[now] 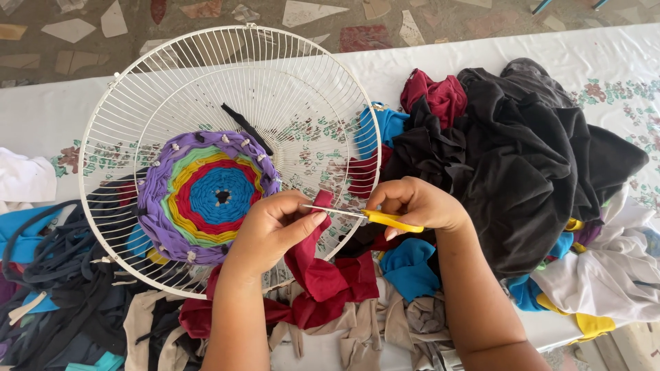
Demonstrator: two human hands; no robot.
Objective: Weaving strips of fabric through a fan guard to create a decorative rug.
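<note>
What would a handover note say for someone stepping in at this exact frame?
Left hand: grip closed on the top of a dark red fabric piece, holding it taut.
Right hand: holds yellow-handled scissors, blades at the fabric's upper edge.
White wire fan guard lies on the table, with a round weave of blue, red, yellow, green and purple at its centre.
Done: centre rings woven.
Left: outer wires bare; black fabric pile at right, cut strips at left.
</note>
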